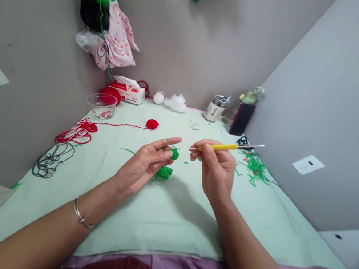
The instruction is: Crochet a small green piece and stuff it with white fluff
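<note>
My left hand [148,161] pinches a small green crocheted piece [174,154] between thumb and fingers, with green yarn running over the raised index finger. A yellow-handled crochet hook [220,147] is gripped in my right hand [217,167]. Its thin metal tip points left and reaches the green piece; the other metal end sticks out to the right. Just below my left hand lies a bundle of green yarn [163,173] on the pale green cloth [165,231]. The exact contact of hook tip and stitches is too small to tell.
A small red yarn ball [152,124] lies beyond my hands. Red yarn [80,133] and black cord [50,161] are at the left, green scraps [257,167] at the right. Along the back stand a plastic tub [102,107], tissue pack [128,92], pen jar [215,109] and phone [242,119].
</note>
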`<state>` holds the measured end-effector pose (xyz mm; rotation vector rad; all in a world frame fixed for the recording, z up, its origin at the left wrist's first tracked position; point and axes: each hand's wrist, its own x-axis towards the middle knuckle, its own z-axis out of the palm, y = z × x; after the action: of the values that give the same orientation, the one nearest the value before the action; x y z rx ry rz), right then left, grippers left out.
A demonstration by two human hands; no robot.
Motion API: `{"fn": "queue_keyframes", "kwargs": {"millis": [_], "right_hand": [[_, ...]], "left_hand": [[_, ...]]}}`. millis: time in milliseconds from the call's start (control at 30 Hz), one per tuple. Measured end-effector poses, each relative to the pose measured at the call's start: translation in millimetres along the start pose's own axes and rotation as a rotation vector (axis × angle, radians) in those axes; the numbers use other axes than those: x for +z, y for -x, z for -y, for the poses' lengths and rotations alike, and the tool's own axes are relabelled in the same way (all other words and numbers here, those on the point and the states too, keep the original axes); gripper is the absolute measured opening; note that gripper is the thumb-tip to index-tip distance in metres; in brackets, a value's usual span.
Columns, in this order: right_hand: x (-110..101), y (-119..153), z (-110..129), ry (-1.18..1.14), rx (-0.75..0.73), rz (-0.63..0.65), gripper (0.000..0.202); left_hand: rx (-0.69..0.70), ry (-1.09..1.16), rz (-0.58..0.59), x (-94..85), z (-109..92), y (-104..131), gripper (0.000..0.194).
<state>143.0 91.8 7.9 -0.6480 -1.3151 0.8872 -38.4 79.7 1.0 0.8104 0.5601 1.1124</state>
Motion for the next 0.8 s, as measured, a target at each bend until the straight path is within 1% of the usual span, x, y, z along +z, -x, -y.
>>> {"fn": "queue_keyframes", "kwargs": {"millis": [67, 167, 267, 333, 467, 567, 667, 733, 800], "right_hand": [[0.0, -1.7, -1.5, -0.082, 0.092, 0.011, 0.018], [2.1, -0.4, -4.6, -0.072, 0.152, 0.089, 0.021], [3.9, 2.9, -6.7, 0.036, 0.137, 0.151, 0.023], [4.1, 4.2, -7.0, 0.068, 0.124, 0.138, 0.023], [3.5, 2.5, -6.3, -0.012, 0.122, 0.090, 0.020], [3.0, 0.0, -5.3, -0.068, 0.137, 0.096, 0.021], [3.1, -0.2, -3.3, -0.064, 0.130, 0.109, 0.023], [3.8, 1.8, -1.0, 0.002, 0.091, 0.108, 0.025], [5.0, 5.3, 1.1, 0.139, 0.010, 0.101, 0.025]], "left_hand": [[0.026, -0.031, -0.004, 1.6, 0.5, 0.8, 0.040], [0.070, -0.096, -0.043, 5.4, 2.8, 1.9, 0.040], [0.103, -0.133, -0.066, 7.5, 5.5, 2.1, 0.041], [0.119, -0.147, -0.065, 7.2, 6.6, 1.8, 0.040], [0.139, -0.213, -0.075, 5.5, 5.7, 1.7, 0.036], [0.144, -0.222, -0.083, 5.8, 3.7, 2.3, 0.034], [0.141, -0.206, -0.104, 6.8, 2.6, 2.9, 0.034], [0.139, -0.205, -0.120, 7.1, 2.7, 3.1, 0.034], [0.146, -0.212, -0.142, 6.9, 3.5, 3.2, 0.034]]}}
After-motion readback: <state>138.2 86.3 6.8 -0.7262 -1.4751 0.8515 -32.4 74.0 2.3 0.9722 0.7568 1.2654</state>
